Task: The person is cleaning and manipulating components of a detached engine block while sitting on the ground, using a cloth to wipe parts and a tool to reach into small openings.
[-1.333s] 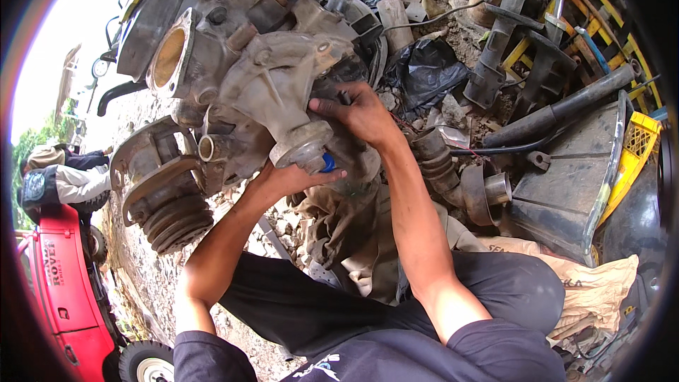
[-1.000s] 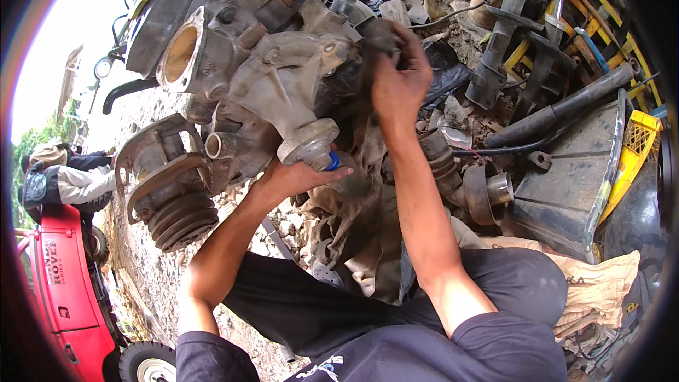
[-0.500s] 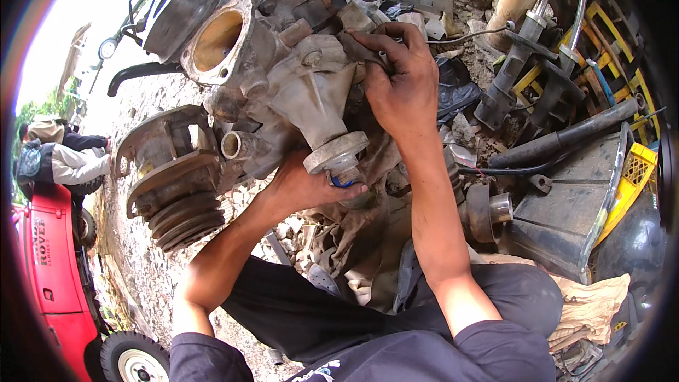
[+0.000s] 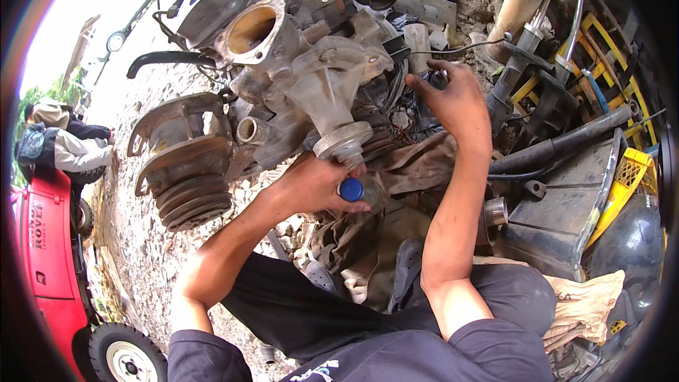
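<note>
An engine took up the upper centre of the frame, its pulley at centre left. Just below it, at mid-frame, a bottle sat in the left hand; the right hand was right of the engine. A car stood lower left, a sack lower right.

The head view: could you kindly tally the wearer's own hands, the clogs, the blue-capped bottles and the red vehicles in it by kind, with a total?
Own hands, left hand and right hand: 2
Clogs: 2
Blue-capped bottle: 1
Red vehicle: 1
Total: 6
</note>
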A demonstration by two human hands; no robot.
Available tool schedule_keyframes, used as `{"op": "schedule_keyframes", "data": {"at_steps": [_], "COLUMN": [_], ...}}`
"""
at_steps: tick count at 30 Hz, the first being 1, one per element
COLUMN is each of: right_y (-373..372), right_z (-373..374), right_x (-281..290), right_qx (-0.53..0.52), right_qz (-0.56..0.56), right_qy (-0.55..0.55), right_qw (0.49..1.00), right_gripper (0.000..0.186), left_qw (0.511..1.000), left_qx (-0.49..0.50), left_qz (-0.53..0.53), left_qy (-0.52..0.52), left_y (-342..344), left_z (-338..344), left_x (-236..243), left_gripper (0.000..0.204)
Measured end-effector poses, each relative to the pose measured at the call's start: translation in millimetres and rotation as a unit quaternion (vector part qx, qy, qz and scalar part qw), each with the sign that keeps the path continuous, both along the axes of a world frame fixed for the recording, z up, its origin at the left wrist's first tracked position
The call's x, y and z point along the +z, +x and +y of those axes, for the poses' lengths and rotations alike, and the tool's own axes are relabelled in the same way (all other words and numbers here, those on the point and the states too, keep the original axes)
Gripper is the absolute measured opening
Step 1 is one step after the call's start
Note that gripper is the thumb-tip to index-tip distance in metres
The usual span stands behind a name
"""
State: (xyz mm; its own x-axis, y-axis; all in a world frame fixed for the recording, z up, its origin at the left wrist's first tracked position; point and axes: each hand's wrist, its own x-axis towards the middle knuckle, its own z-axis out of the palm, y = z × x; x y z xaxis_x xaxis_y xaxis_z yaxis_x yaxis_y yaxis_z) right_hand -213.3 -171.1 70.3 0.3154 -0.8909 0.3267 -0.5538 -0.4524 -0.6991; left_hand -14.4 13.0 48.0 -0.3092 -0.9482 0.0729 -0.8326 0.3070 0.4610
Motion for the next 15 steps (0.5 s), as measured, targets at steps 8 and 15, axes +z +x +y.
{"op": "schedule_keyframes", "data": {"at_steps": [8,15], "right_y": [-26,-24], "right_z": [14,27], "right_x": [30,43], "right_qx": [0.383,0.529], "right_qz": [-0.034,-0.019], "right_qy": [0.237,0.208], "right_qw": [0.892,0.823], "right_gripper": [0.042,0.081], "left_qw": [0.997,0.948], "left_qx": [0.013,0.123], "left_qz": [-0.007,0.157], "left_qy": [-0.074,-0.247], "left_y": [-37,-26], "left_z": [30,35], "left_x": [56,83], "left_gripper": [0.051,0.054]}}
